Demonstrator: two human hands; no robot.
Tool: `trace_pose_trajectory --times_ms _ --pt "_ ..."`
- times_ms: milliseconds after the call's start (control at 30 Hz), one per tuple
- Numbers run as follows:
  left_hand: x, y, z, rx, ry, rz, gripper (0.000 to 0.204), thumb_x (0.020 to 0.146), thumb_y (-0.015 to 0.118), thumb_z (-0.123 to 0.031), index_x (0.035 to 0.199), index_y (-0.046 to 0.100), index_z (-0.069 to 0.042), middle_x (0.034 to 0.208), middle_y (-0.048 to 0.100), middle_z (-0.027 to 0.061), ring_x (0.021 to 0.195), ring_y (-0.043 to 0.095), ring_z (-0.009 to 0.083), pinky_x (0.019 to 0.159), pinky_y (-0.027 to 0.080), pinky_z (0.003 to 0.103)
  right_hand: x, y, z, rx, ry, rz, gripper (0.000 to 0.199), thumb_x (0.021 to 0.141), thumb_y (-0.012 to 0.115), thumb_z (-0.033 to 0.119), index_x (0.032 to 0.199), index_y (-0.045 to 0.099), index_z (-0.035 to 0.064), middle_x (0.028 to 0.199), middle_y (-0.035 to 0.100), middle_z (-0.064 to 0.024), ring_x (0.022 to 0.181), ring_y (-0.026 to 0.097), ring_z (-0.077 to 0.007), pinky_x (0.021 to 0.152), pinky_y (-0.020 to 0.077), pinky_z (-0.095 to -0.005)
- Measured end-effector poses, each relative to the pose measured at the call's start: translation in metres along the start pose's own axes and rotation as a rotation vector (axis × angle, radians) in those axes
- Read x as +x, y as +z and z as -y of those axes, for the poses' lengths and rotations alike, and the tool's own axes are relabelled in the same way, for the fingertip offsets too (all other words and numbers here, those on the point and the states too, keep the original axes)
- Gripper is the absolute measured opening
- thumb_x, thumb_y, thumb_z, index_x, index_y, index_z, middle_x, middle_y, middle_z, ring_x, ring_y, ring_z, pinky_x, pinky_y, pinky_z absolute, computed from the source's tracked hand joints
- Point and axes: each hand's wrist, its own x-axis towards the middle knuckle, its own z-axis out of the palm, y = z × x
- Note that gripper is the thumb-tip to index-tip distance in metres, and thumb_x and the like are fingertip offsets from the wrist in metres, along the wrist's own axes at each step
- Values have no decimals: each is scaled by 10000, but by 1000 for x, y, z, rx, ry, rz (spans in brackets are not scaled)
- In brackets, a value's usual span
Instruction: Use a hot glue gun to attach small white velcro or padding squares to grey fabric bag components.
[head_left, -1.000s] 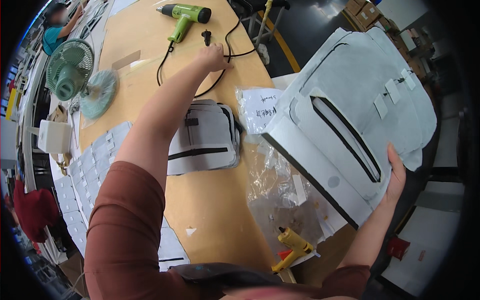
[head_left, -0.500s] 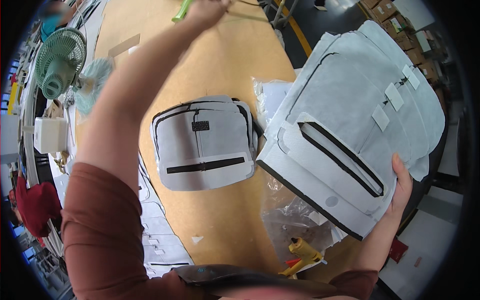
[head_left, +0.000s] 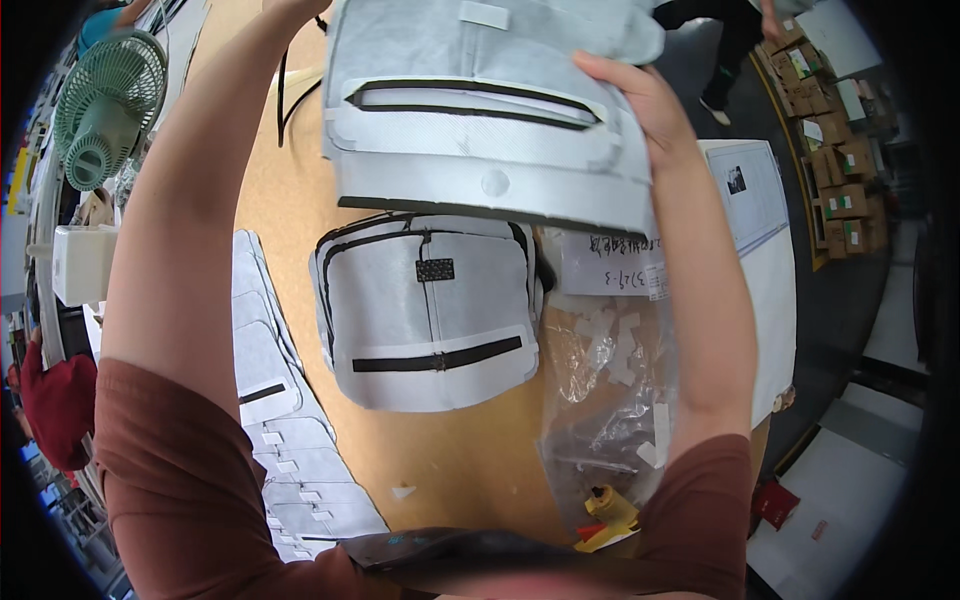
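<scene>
**Grey panel held flat over the far half of the table, long axis running left to right**

I am holding the large grey backpack front panel (head_left: 480, 110) up in the air, above the far part of the cork-topped table (head_left: 300, 200). Its long axis is lying across me, left to right, with the black zip slot running the same way and the stiff lower edge facing me.

My right hand (head_left: 650, 110) is clamping the panel's right end, thumb on top and fingers wrapped under the edge. My left arm is reaching up along the left side; the hand itself is going out of the top of the view near the panel's far left corner, so I cannot tell whether it is gripping or only steadying. The right hand is the one plainly bearing the piece.

Directly below the held panel's near edge, lying flat on the table middle, is a smaller grey pocket panel (head_left: 430, 310) with black trim, well clear of both hands. Towards the table's right edge: a paper label (head_left: 605, 265) and a clear plastic bag of small parts (head_left: 610, 400). Along the left edge: a row of grey cut pieces (head_left: 275, 440). Off the far left corner: a green desk fan (head_left: 105, 105).
</scene>
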Motion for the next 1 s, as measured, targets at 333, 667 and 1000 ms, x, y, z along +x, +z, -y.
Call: trace_pose_trajectory --times_ms 333,667,1000 --pt "-40 -10 0 13 -24 81 236 940 490 -150 1031 626 20 956 669 265 927 652 415 790 505 504 76 -55 -61 -224 388 -282 726 795 646 -120 1432 316 -5 1249 536 -269 1024 655 -374 793 590 -565" --pt "-48 -20 -4 -63 33 42 219 933 507 -137 1067 615 -2 945 668 244 923 649 390 793 496 490 92 -62 -50 -643 97 -193 676 770 775 42 1372 469 -1 1182 632 -195 956 676 -270 840 565 -384" --pt "-56 -43 -45 -92 -186 57 327 984 455 -228 1118 625 17 1030 667 264 1008 625 423 870 475 486 84 -72 -64 -1648 -83 -379 728 802 710 360 1441 444 132 1244 630 -207 1135 618 -347 986 473 -418"
